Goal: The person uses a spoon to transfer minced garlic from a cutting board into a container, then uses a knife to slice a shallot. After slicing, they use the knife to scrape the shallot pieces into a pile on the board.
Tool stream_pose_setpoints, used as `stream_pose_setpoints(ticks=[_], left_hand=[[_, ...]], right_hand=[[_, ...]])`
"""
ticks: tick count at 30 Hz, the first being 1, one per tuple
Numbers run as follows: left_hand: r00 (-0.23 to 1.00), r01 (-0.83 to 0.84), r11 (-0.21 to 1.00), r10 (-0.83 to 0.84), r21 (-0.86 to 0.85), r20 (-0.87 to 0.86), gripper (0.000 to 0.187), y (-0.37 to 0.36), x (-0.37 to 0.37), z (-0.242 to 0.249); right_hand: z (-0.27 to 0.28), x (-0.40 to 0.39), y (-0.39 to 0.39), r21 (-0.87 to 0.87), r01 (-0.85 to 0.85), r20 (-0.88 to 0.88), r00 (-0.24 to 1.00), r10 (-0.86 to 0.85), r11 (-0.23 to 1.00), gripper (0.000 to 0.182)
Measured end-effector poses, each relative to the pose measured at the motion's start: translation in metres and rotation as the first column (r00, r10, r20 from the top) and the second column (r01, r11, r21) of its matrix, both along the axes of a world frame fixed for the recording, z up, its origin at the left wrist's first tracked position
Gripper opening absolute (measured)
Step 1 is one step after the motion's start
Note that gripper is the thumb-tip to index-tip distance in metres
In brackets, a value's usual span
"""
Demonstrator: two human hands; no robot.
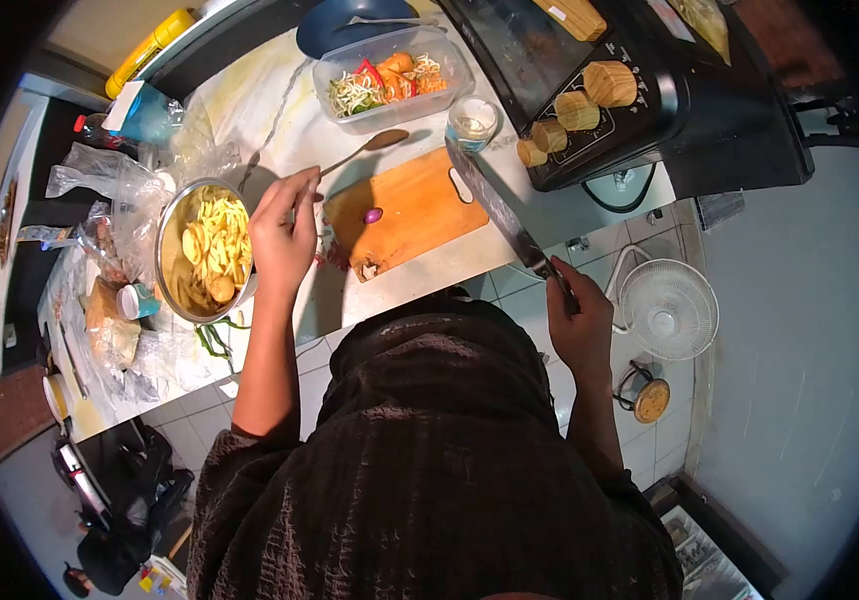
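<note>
One knife (498,207), one cutting board (420,205), one shallot (373,215), four wooden knobs (609,84), one fan (665,312)

Knife (503,214) (dark-handled) slants along one end of the board (412,210).

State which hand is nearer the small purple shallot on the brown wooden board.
Left. The left hand is left of the shallot; the right hand, gripping a dark-handled knife, is farther off, beyond the near right corner of the board.

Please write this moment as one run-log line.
right hand: holding knife | left hand: at spoon, grip unclear | onion: on board
</note>
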State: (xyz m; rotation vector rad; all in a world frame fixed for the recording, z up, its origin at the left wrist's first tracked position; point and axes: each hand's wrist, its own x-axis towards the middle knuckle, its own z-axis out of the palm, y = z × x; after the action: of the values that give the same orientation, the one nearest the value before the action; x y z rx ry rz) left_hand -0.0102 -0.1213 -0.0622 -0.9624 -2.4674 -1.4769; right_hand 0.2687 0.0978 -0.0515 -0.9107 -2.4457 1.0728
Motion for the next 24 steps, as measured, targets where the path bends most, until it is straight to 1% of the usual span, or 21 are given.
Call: stream_pose_setpoints(ticks=[1,3,4,7,9,11,13,15,16,17,19,20,22,23,24], left_hand=[[1.000,-0.004,1.000,0.004,-0.006,0.009,0.017,-0.004,0.004,-0.002],[0.990,-0.010,1.000,0.013,-0.021,0.139,0.016,-0.013,0.011,-0.008],[0.985,-0.017,0.999,0.025,-0.045,0.173,0.015,-0.015,0.018,-0.006],[0.983,-0.055,0.995,0.069,-0.083,0.170,0.014,-0.019,0.028,-0.012],[0.979,-0.078,0.994,0.091,-0.074,0.181,0.014,-0.018,0.035,-0.010],[0.965,-0.107,0.993,0.117,-0.053,0.235,0.014,-0.019,0.040,-0.003],[0.962,-0.137,0.990,0.144,-0.047,0.232,0.014,-0.023,0.043,-0.001],[0.930,-0.170,0.976,0.204,-0.135,0.307,0.015,-0.027,0.046,0.008],[0.906,-0.212,0.962,0.260,-0.174,0.333,0.017,-0.026,0.051,0.014],[0.905,-0.222,0.959,0.271,-0.178,0.330,0.017,-0.026,0.055,0.019],[0.860,-0.233,0.929,0.336,-0.289,0.385,0.018,-0.025,0.064,0.028],[0.867,-0.237,0.916,0.350,-0.322,0.356,0.019,-0.023,0.069,0.033],[0.846,-0.267,0.902,0.388,-0.339,0.366,0.020,-0.020,0.076,0.031],[0.826,-0.289,0.890,0.418,-0.353,0.378,0.021,-0.018,0.079,0.028],[0.799,-0.304,0.887,0.436,-0.347,0.415,0.022,-0.018,0.081,0.025]], right_hand=[[-0.002,0.002,0.000,-0.032,-0.004,0.056,0.998,0.006,0.999,0.026],[-0.011,0.006,-0.002,-0.026,0.000,0.062,0.998,0.002,1.000,0.026],[-0.015,0.007,-0.001,-0.013,0.007,0.058,0.998,-0.007,1.000,0.026],[-0.019,0.012,0.006,-0.037,0.014,0.075,0.997,-0.011,0.999,0.026],[-0.018,0.014,0.014,-0.066,-0.003,0.094,0.996,0.009,0.998,0.026],[-0.016,0.014,0.018,-0.097,-0.018,0.112,0.993,0.029,0.995,0.026],[-0.017,0.012,0.022,-0.115,-0.099,0.092,0.990,0.110,0.988,0.026],[-0.020,0.006,0.021,-0.119,-0.139,0.080,0.985,0.150,0.983,0.026],[-0.022,0.002,0.020,-0.118,-0.173,0.067,0.981,0.182,0.978,0.026],[-0.024,-0.001,0.020,-0.122,-0.183,0.064,0.979,0.191,0.976,0.026],[-0.030,-0.007,0.020,-0.091,-0.239,0.006,0.971,0.241,0.967,0.026],[-0.029,-0.010,0.019,-0.094,-0.247,0.003,0.969,0.249,0.964,0.026],[-0.025,-0.017,0.019,-0.100,-0.263,0.058,0.961,0.269,0.960,0.025],[-0.024,-0.018,0.019,-0.100,-0.271,0.058,0.959,0.278,0.957,0.025],[-0.024,-0.020,0.019,-0.063,-0.277,0.094,0.955,0.282,0.959,0.024]])
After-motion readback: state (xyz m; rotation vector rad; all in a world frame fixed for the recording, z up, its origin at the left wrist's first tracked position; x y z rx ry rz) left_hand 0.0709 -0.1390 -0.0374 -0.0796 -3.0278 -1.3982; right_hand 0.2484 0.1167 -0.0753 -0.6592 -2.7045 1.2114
